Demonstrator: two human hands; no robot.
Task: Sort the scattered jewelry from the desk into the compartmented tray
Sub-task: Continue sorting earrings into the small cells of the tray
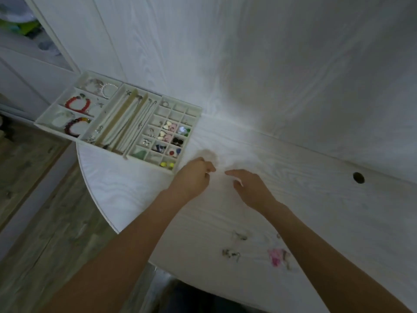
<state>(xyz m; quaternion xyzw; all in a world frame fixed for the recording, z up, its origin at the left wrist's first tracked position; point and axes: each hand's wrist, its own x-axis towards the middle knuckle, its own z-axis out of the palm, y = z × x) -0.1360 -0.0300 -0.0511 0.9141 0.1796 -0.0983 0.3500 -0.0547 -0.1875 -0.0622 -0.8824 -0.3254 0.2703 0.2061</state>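
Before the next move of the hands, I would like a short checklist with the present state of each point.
1. Compartmented white tray is within reach, near the left hand: ok.
2. Left hand, fingers curled, holds a piece: cannot tell, too blurred.
3. Right hand is free, fingers relaxed over the white wood-grain desk: ok.
4. All jewelry is sorted: not ok; the pink piece and small dark pieces remain on the desk.
5. Small square compartments at the tray's far corner look free: ok.
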